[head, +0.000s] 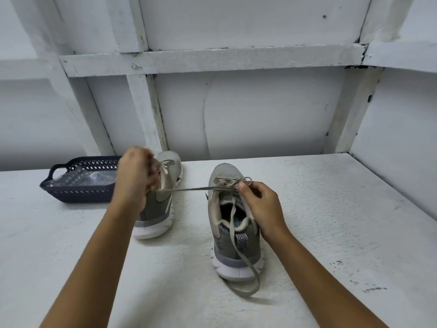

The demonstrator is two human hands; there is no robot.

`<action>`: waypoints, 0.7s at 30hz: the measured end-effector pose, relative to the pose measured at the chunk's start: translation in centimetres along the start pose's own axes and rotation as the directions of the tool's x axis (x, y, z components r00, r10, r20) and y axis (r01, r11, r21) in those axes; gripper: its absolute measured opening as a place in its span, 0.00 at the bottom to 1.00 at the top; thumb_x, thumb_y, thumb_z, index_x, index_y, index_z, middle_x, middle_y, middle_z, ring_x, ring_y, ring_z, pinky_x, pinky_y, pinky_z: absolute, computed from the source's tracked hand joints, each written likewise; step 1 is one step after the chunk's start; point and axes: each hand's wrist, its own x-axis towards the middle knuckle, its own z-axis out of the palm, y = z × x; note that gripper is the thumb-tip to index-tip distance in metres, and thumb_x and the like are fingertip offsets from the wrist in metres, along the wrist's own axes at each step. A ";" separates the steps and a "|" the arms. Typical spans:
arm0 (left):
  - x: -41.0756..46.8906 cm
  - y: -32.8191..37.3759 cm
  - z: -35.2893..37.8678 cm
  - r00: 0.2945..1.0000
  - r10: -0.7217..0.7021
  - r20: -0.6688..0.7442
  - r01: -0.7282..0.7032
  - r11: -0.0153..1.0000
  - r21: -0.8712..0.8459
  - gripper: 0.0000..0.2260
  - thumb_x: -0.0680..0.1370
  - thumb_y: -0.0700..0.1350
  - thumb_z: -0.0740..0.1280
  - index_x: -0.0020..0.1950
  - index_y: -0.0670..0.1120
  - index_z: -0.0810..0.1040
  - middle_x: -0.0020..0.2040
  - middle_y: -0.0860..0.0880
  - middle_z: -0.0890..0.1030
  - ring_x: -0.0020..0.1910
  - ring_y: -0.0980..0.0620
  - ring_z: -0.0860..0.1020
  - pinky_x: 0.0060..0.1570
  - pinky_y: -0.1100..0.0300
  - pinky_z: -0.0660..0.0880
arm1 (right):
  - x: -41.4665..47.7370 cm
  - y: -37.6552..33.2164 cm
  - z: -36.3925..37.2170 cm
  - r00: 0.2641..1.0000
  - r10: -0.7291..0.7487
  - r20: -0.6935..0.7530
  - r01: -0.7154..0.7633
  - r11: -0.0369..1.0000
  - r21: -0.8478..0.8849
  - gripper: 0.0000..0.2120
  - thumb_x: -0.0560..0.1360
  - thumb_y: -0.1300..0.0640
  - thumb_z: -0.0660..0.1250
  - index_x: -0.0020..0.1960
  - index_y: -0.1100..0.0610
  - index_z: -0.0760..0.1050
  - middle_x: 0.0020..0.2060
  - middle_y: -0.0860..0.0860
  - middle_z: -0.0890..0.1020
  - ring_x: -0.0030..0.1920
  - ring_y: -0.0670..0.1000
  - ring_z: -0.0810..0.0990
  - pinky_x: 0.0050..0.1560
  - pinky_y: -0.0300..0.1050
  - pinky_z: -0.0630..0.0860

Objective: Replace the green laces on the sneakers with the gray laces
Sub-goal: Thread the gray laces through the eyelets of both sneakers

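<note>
The slack tail of the gray lace [246,263] trails over the heel of the right sneaker [233,223], whose knot the right hand [262,207] pinches steady while the left hand [136,171], fisted before the left sneaker [163,197], draws the other end taut, seemingly to tighten it.

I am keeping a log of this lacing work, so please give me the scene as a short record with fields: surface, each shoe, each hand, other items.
surface: white table
right sneaker: upright, gray lace threaded, one end trailing over heel
left sneaker: beside it, partly hidden by left hand
left hand: closed, pulling lace taut sideways
right hand: pinching lace at top eyelets
other items: dark basket at left, holding clear plastic
</note>
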 end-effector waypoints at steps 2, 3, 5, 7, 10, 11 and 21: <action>-0.3 -0.7 1.2 0.982 0.156 0.111 -0.189 0.865 0.464 0.06 0.81 0.45 0.57 0.48 0.47 0.72 0.37 0.50 0.74 0.29 0.56 0.72 0.28 0.64 0.68 | 0.0 0.0 0.0 1.000 -0.001 0.000 0.001 1.000 -0.001 0.10 0.76 0.51 0.66 0.50 0.57 0.80 0.43 0.48 0.83 0.45 0.45 0.80 0.46 0.36 0.74; -0.8 -1.2 1.9 0.945 0.230 0.233 -0.326 0.718 0.615 0.06 0.80 0.48 0.60 0.53 0.48 0.74 0.44 0.50 0.76 0.38 0.54 0.75 0.36 0.60 0.72 | 0.0 0.0 0.0 1.000 -0.004 0.003 0.004 1.000 -0.005 0.10 0.76 0.51 0.66 0.50 0.57 0.80 0.43 0.48 0.83 0.46 0.45 0.80 0.46 0.36 0.74; -1.6 -2.3 3.5 0.840 0.267 0.473 -0.543 0.413 0.731 0.11 0.78 0.51 0.63 0.58 0.49 0.77 0.56 0.48 0.73 0.55 0.50 0.72 0.55 0.56 0.70 | -0.1 0.0 0.0 1.000 -0.009 0.006 0.009 1.000 -0.014 0.11 0.76 0.51 0.66 0.50 0.57 0.80 0.44 0.48 0.83 0.46 0.45 0.80 0.45 0.36 0.75; -2.4 -3.1 5.4 0.787 0.199 0.584 -0.616 0.186 0.766 0.14 0.78 0.54 0.62 0.60 0.51 0.77 0.63 0.49 0.69 0.63 0.48 0.66 0.62 0.54 0.65 | -0.1 -0.1 0.0 1.000 -0.015 0.006 0.015 1.000 -0.020 0.10 0.76 0.51 0.66 0.49 0.57 0.80 0.43 0.49 0.83 0.45 0.46 0.80 0.44 0.36 0.75; -2.8 -3.9 7.4 0.794 0.116 0.597 -0.602 0.011 0.798 0.16 0.79 0.54 0.59 0.62 0.49 0.77 0.65 0.49 0.68 0.65 0.46 0.64 0.60 0.53 0.64 | 0.0 -0.2 0.0 1.000 -0.016 0.002 0.016 1.000 -0.022 0.10 0.76 0.52 0.66 0.48 0.57 0.80 0.42 0.48 0.83 0.45 0.46 0.81 0.45 0.37 0.76; -2.6 -4.2 7.6 0.794 0.111 0.598 -0.601 0.000 0.799 0.15 0.80 0.53 0.58 0.61 0.48 0.77 0.64 0.49 0.68 0.64 0.45 0.64 0.59 0.53 0.64 | 0.0 -0.2 0.0 1.000 -0.015 0.003 0.015 1.000 -0.027 0.10 0.76 0.52 0.66 0.49 0.58 0.80 0.42 0.49 0.83 0.45 0.46 0.81 0.45 0.38 0.76; -2.1 -0.3 3.2 0.825 -0.044 0.564 -0.431 0.596 0.677 0.12 0.79 0.49 0.63 0.39 0.47 0.78 0.36 0.51 0.75 0.34 0.58 0.71 0.32 0.68 0.64 | 0.1 -0.3 -0.1 0.999 -0.043 0.014 0.044 0.997 -0.063 0.10 0.76 0.53 0.66 0.53 0.57 0.78 0.46 0.48 0.81 0.50 0.47 0.79 0.49 0.33 0.73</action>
